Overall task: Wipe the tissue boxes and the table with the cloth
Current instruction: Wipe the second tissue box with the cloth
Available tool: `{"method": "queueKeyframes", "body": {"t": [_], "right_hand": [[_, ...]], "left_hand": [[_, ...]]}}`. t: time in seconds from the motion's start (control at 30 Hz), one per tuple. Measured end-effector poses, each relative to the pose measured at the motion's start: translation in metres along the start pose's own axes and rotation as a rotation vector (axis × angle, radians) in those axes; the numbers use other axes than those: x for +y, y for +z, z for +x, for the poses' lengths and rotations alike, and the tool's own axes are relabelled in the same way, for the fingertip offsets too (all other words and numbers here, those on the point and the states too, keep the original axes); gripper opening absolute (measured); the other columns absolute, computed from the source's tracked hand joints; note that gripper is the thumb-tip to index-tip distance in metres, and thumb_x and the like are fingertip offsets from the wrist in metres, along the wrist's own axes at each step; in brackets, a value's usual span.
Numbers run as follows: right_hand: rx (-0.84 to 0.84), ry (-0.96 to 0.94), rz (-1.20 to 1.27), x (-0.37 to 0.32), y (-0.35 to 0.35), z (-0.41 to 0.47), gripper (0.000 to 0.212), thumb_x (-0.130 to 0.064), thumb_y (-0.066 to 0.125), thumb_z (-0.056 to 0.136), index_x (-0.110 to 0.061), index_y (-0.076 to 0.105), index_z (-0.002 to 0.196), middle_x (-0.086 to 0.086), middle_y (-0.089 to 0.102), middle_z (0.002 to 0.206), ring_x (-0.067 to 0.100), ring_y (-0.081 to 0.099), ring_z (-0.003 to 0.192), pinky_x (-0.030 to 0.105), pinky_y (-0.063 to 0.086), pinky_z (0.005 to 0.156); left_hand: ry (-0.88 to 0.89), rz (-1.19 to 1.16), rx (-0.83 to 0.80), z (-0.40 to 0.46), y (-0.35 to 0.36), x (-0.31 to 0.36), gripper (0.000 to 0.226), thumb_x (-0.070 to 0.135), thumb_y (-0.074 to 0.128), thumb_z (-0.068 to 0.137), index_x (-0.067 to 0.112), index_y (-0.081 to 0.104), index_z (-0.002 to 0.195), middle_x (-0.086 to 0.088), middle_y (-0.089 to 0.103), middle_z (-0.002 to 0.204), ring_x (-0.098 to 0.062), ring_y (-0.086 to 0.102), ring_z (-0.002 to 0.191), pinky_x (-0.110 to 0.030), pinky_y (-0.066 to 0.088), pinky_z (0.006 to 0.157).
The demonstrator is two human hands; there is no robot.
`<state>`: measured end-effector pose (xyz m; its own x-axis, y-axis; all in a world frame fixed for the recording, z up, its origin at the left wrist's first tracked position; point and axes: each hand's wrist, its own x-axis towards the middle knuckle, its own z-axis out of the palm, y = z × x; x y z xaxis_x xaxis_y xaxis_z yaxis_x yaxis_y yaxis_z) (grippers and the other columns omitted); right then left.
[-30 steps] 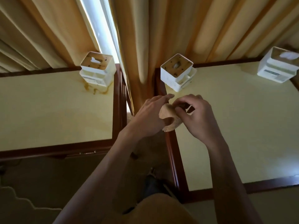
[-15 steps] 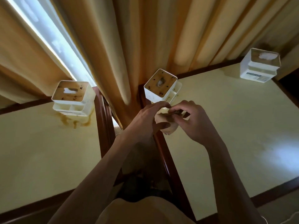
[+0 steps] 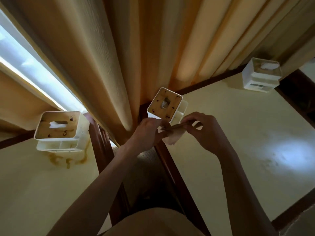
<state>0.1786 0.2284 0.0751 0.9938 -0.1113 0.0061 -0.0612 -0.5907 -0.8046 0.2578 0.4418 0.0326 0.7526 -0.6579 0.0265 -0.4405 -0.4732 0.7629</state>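
Observation:
My left hand (image 3: 146, 133) and my right hand (image 3: 202, 132) both pinch a small beige cloth (image 3: 172, 136), stretched between them just in front of the middle tissue box (image 3: 164, 103). That white box has a brown, spotted lid and stands at the near left corner of the right table (image 3: 238, 150). A second box (image 3: 59, 128) with a stained lid sits on the left table (image 3: 34, 184), with a brown spill mark (image 3: 68, 159) below it. A third box (image 3: 260, 74) stands at the right table's far corner.
Orange-brown curtains (image 3: 153, 40) hang behind both tables, with a bright window strip (image 3: 25, 65) at the left. A narrow gap with dark wooden table edges (image 3: 102, 150) separates the two tables. My body stands in that gap.
The view has swung up and to the right, so the boxes appear lower in the frame. My hands have pulled the bunched cloth out wider between them.

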Motion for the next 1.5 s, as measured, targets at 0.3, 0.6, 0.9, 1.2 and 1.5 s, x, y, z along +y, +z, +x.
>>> {"method": "queueKeyframes", "body": {"t": [0.3, 0.6, 0.9, 1.2, 1.5], "right_hand": [[0.106, 0.052, 0.008, 0.038, -0.004, 0.049, 0.016, -0.001, 0.069, 0.09, -0.01, 0.071, 0.103, -0.009, 0.069, 0.092, 0.003, 0.065, 0.088, 0.013, 0.049, 0.077], [0.139, 0.004, -0.191, 0.085, 0.058, 0.138, 0.009, 0.001, 0.067, 0.091, -0.005, 0.064, 0.097, 0.009, 0.07, 0.091, 0.028, 0.067, 0.086, 0.048, 0.055, 0.082], [0.057, -0.093, -0.292, 0.108, 0.071, 0.158, 0.01, -0.001, 0.059, 0.095, -0.006, 0.068, 0.094, 0.013, 0.067, 0.097, 0.036, 0.058, 0.097, 0.04, 0.036, 0.083], [0.406, 0.096, -0.255, 0.096, 0.084, 0.126, 0.014, -0.027, 0.062, 0.099, -0.017, 0.07, 0.104, 0.009, 0.063, 0.1, 0.027, 0.059, 0.09, 0.043, 0.052, 0.079], [0.209, 0.115, -0.197, 0.103, 0.126, 0.089, 0.04, -0.02, 0.05, 0.104, -0.007, 0.054, 0.142, 0.011, 0.041, 0.16, 0.028, 0.054, 0.136, 0.046, 0.059, 0.095]], "left_hand": [[-0.282, -0.221, 0.086, 0.028, 0.035, -0.025, 0.022, 0.026, 0.075, 0.091, 0.016, 0.073, 0.111, 0.006, 0.074, 0.101, -0.01, 0.07, 0.097, -0.028, 0.054, 0.087], [-0.801, -0.352, 0.586, 0.068, 0.088, -0.029, 0.019, 0.036, 0.078, 0.086, 0.027, 0.064, 0.078, 0.003, 0.073, 0.076, -0.025, 0.071, 0.076, -0.046, 0.06, 0.075], [-0.835, -0.186, 0.553, 0.08, 0.083, -0.028, 0.027, 0.033, 0.076, 0.086, 0.015, 0.064, 0.102, -0.001, 0.071, 0.089, -0.017, 0.065, 0.07, -0.026, 0.047, 0.052], [-0.732, 0.072, 0.455, 0.095, 0.045, -0.044, 0.067, 0.042, 0.081, 0.072, 0.025, 0.042, 0.124, -0.003, 0.043, 0.122, -0.022, 0.041, 0.114, -0.031, 0.034, 0.093], [-0.769, -0.142, 0.322, 0.088, 0.039, -0.055, 0.042, 0.043, 0.048, 0.103, 0.022, 0.048, 0.14, 0.003, 0.06, 0.123, -0.021, 0.054, 0.118, -0.029, 0.033, 0.088]]}}
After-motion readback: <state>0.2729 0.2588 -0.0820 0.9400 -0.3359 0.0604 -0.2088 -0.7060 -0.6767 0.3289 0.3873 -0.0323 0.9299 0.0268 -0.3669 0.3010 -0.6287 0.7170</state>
